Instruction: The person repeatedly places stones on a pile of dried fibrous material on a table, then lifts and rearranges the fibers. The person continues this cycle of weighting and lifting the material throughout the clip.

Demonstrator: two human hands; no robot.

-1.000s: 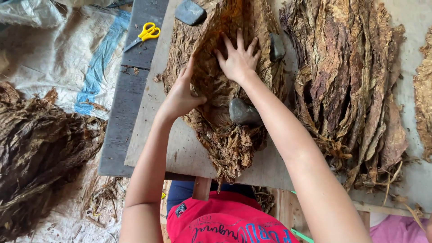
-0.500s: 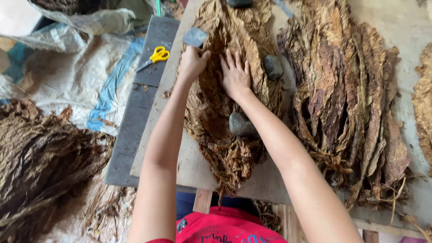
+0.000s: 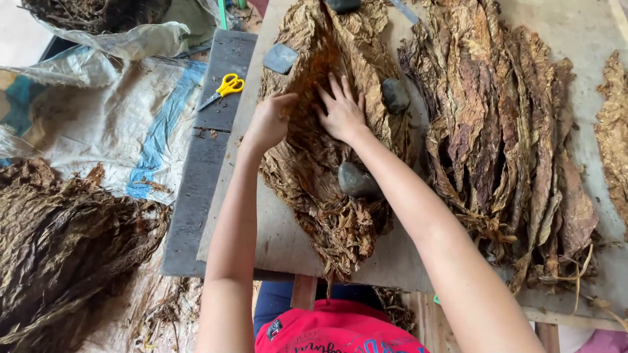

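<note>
Right hand: the right hand [image 3: 341, 111] lies flat, palm down, fingers spread and pointing away from the body, pressing on the top leaf of the near leaf pile [image 3: 327, 131]; it grips nothing.
Right arm: the forearm runs long and straight from the lower right corner up to the wrist, passing over the lower stone.
Left hand: the left hand [image 3: 268, 121] sits just left of the right one, knuckles up, fingers curled under at the leaf's left edge; whether it pinches the leaf I cannot tell.
Left arm: it rises almost straight up from the bottom edge, elbow close to the red shirt [image 3: 327, 333].
Leaf pile under the hands: dried brown tobacco leaves stacked lengthwise on a wooden board [image 3: 275, 242], stems bunched towards the person.
Stones: one dark stone [image 3: 358, 181] rests on the pile just below the right wrist; a second dark stone [image 3: 395, 95] lies just right of the right hand's fingers.
Flat grey piece: a flat grey slab [image 3: 280, 57] sits beyond the left hand, at the pile's upper left edge.
Second pile: a bigger, darker heap of leaves [image 3: 504, 131] lies to the right of the right arm.
Scissors: yellow-handled scissors [image 3: 224, 88] lie on a dark plank [image 3: 203, 163], left of the left hand.
Floor side: farther left, a loose heap of dark leaves [image 3: 59, 248] rests on woven sacking [image 3: 111, 124].
</note>
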